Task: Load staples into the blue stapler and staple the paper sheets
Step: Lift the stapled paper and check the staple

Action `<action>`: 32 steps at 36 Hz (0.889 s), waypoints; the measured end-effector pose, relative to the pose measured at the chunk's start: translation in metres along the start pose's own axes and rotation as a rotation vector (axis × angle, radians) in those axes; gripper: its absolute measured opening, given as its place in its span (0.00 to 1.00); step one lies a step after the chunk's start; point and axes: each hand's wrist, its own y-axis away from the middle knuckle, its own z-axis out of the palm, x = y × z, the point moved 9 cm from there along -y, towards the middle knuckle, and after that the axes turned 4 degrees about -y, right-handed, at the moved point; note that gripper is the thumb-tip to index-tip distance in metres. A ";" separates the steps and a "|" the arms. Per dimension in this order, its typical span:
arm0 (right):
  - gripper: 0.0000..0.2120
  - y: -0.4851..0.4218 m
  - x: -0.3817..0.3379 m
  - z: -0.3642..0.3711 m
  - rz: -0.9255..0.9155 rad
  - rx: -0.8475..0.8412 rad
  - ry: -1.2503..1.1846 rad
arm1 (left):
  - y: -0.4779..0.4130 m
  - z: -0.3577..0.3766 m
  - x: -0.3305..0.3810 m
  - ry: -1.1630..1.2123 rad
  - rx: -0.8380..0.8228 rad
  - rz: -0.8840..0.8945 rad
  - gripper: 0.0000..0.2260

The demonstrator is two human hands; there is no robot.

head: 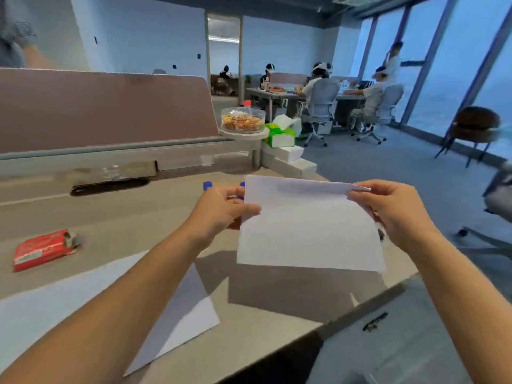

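Both my hands hold up white paper sheets (307,228) above the desk. My left hand (221,210) pinches their left edge, thumb on the front. My right hand (388,209) pinches the top right corner. The blue stapler (208,185) lies on the desk behind my left hand and the sheets, with only small blue parts showing. A red staple box (41,249) lies at the left of the desk, its right end open. More white paper (91,300) lies flat on the desk under my left forearm.
A brown partition (105,109) backs the desk (124,212). At the back right stand a glass dish of snacks (243,120), a green tissue pack (279,134) and white boxes (288,160). The desk's edge runs diagonally at the lower right. People sit at distant tables.
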 end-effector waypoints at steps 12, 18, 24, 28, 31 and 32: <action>0.09 0.127 0.075 -0.264 0.161 0.487 -0.090 | 0.042 0.287 0.068 -0.141 -0.337 0.336 0.12; 0.07 0.221 0.174 -0.339 0.396 0.665 -0.024 | 0.073 0.407 -0.005 -0.340 -0.503 0.278 0.06; 0.07 0.339 0.305 -0.373 0.721 0.781 0.007 | 0.130 0.493 -0.139 -0.462 -0.688 -0.016 0.09; 0.06 0.399 0.360 -0.370 0.848 0.851 -0.038 | 0.162 0.521 -0.196 -0.515 -0.714 -0.129 0.10; 0.06 0.424 0.384 -0.369 0.883 0.916 -0.036 | 0.178 0.535 -0.216 -0.528 -0.721 -0.186 0.10; 0.07 0.430 0.390 -0.369 0.893 0.942 -0.031 | 0.180 0.540 -0.222 -0.545 -0.725 -0.189 0.08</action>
